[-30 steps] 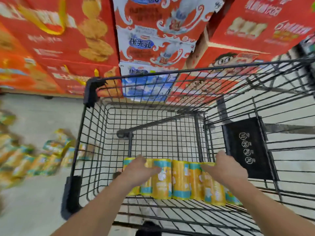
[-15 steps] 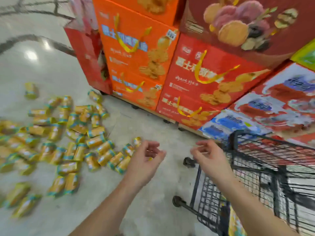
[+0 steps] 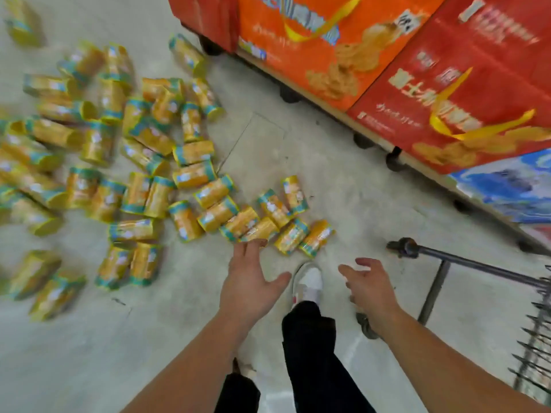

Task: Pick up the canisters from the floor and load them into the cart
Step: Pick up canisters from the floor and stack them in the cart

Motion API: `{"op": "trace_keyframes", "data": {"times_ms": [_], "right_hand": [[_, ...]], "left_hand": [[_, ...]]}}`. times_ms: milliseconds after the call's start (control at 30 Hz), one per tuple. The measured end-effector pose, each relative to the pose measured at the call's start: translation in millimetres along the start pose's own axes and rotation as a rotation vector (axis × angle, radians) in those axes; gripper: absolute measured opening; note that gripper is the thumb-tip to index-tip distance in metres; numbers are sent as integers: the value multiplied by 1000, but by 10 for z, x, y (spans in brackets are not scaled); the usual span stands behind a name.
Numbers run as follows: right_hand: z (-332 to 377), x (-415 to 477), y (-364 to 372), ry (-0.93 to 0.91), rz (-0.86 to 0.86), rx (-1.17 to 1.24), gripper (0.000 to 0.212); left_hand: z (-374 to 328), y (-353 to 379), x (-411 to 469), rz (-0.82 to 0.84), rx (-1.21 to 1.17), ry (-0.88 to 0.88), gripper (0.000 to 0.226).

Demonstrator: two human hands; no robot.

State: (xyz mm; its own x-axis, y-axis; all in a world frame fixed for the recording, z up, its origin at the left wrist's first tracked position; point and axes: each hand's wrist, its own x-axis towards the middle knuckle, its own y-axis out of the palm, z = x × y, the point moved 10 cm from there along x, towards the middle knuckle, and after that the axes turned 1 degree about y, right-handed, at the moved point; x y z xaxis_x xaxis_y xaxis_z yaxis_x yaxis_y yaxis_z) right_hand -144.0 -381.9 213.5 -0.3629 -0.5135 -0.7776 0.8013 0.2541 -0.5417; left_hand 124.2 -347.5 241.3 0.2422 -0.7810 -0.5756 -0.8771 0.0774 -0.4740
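1. Far left to centre: yellow canisters point(image 3: 190, 179) w/ teal bands lie scattered on the pale floor point(image 3: 322, 162), nearly all on their sides, many touching or overlapping; left-edge ones are blurred.
2. Nearest row of canisters runs across mid-frame, ending at an orange-yellow canister point(image 3: 316, 238) just ahead of a white shoe point(image 3: 308, 283).
3. Left hand point(image 3: 252, 286): palm down, fingers point(image 3: 250, 248) spread wide, holding nothing; fingertips reach the edge of the nearest canister point(image 3: 260, 230) — touching or just above it, can't tell.
4. Between the hands: white shoe + dark trouser leg point(image 3: 313, 353); second leg at bottom edge.
5. Right hand point(image 3: 371, 289): fingers loosely curled and apart, empty, above bare floor, well apart from the canisters.
6. Upper right: orange and red boxes point(image 3: 447, 93) stacked on a low base w/ dark casters, a blue box beside them.
7. Far right: cart point(image 3: 533, 338), only its wire corner, lower bar and front wheel point(image 3: 401, 247) visible; inside not seen.
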Motion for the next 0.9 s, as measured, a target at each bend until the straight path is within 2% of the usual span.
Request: {"op": "trace_keyframes", "data": {"times_ms": [200, 333, 467, 533, 633, 733, 900], "right_hand": [[-613, 1721, 709, 125, -4, 64, 62], [-874, 2562, 1094, 157, 15, 132, 87], [-1007, 2994, 1500, 187, 80, 299, 96], [-1037, 3089, 1594, 172, 70, 360, 95], [-1052, 3120, 1591, 150, 57, 394, 89], [-1055, 3085, 1492, 140, 62, 400, 82], [-933, 2720, 1073, 113, 30, 408, 79]], "left_hand": [[753, 1408, 1197, 111, 79, 4, 86], [1094, 2230, 1864, 165, 161, 39, 100], [1348, 2645, 2210, 171, 400, 33, 113], [1368, 2687, 2257, 98, 546, 47, 113], [1365, 2689, 2298, 6, 613, 56, 108], [1378, 2667, 2332, 9, 513, 25, 101], [1236, 2455, 2127, 30, 0, -98, 98]]}}
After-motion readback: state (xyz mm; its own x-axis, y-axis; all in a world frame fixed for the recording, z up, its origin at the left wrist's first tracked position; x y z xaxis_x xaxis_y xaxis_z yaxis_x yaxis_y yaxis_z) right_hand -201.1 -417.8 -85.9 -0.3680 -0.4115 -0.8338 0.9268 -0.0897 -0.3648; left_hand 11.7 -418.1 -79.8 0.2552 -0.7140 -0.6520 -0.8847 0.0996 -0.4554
